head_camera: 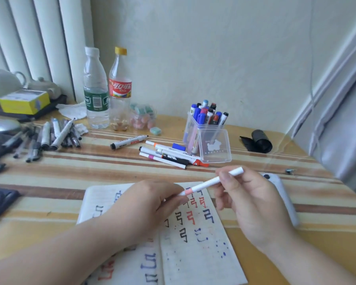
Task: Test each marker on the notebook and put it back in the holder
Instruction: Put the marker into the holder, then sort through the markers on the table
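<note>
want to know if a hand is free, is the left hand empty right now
No, the left hand pinches one end of the pink-banded marker while the right hand holds its barrel.

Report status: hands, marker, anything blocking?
Left hand and right hand both grip white marker over notebook. Holder stands behind. Loose markers lie beside it.

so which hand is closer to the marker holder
Right. The right hand is just in front of the holder, slightly to its right, holding the pink-banded marker. The left hand is farther to the left, over the notebook, pinching the marker's other end.
</note>
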{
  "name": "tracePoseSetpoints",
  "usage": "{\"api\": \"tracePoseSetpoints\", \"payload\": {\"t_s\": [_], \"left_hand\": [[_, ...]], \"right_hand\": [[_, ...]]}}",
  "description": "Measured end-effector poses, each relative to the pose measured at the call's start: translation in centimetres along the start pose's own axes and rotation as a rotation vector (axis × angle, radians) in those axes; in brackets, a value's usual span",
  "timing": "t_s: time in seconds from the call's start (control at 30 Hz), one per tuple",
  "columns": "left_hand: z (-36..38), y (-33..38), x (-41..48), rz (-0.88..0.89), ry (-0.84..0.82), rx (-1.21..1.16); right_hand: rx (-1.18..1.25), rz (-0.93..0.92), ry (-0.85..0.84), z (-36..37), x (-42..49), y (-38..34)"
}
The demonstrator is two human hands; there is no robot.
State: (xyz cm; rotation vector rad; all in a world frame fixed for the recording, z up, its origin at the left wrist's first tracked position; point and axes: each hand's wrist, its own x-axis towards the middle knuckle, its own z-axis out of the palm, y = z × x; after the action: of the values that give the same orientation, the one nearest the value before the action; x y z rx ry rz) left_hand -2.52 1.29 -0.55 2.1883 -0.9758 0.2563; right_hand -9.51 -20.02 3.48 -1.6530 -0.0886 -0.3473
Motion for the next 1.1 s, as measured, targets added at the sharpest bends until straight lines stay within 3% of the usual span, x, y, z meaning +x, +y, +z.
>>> {"api": "tracePoseSetpoints", "payload": {"t_s": [0.2, 0.37, 0.57, 0.93, 1.1], "left_hand": [[-0.3, -0.1, -0.1, -0.126, -0.058, -0.041], [-0.5, -0.3, 0.0, -0.184, -0.041, -0.072], [-0.6, -0.4, 0.0, -0.224, -0.036, -0.122], [-0.4, -0.6, 0.2, -0.261, -0.033, -0.127], [-0.2, -0.8, 0.2, -0.238, -0.008, -0.135]], "right_hand": [[-0.237, -0.234, 0.032, 0.4, 4.6, -3.4], [-0.483, -0.453, 0.251, -1.7, 13.3, -5.8], [-0.662, -0.410, 0.282, -2.6, 19.9, -5.0], [-0.817, -0.386, 0.205, -1.7, 20.3, -1.4], [-0.996, -0.518, 0.143, -1.9, 19.6, 0.3]]}}
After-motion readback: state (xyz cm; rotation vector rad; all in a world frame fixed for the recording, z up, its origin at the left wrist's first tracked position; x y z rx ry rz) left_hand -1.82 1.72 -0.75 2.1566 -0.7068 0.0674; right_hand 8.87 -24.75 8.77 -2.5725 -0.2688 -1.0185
